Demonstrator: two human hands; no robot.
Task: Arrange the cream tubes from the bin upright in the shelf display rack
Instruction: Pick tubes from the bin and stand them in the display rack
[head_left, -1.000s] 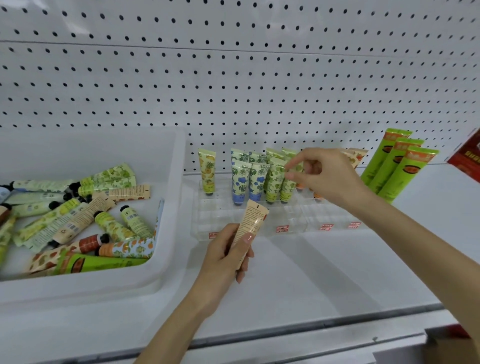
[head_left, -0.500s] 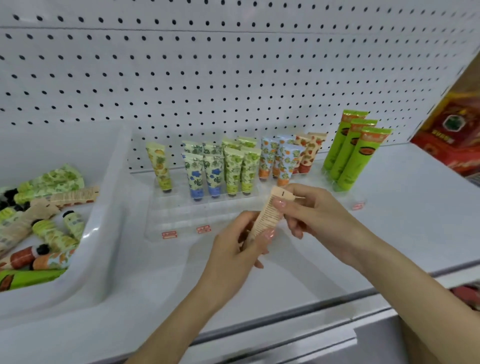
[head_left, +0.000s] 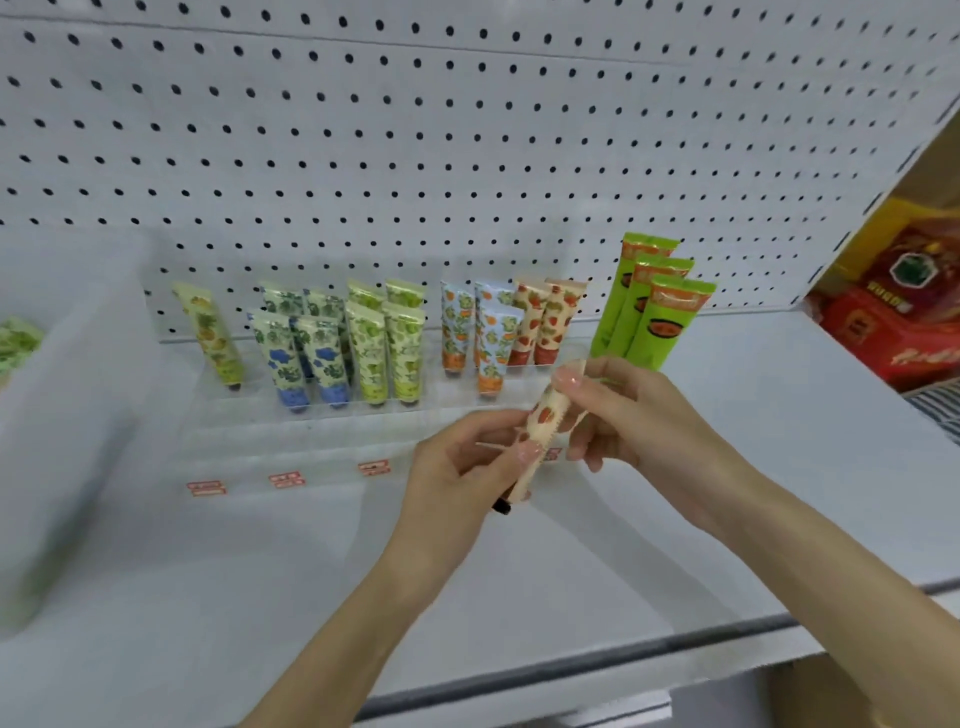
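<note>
both hands held one strawberry-print cream tube (head_left: 544, 422) just in front of the clear display rack (head_left: 322, 436), tilted, cap end down. left hand (head_left: 460, 470) pinched its lower part w/ thumb & fingers; right hand (head_left: 641, 410) pinched the top crimp. other tubes (head_left: 363, 348) stood upright in the rack's back rows. bin (head_left: 67, 415) sat left of the rack, too blurred to be sure of its contents.

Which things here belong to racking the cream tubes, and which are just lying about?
In the job: the cream-coloured strawberry-print tube, held by the left hand and right hand; the clear plastic display rack; the white plastic bin.
Just lying about: the red cardboard boxes; the white perforated back panel.
</note>
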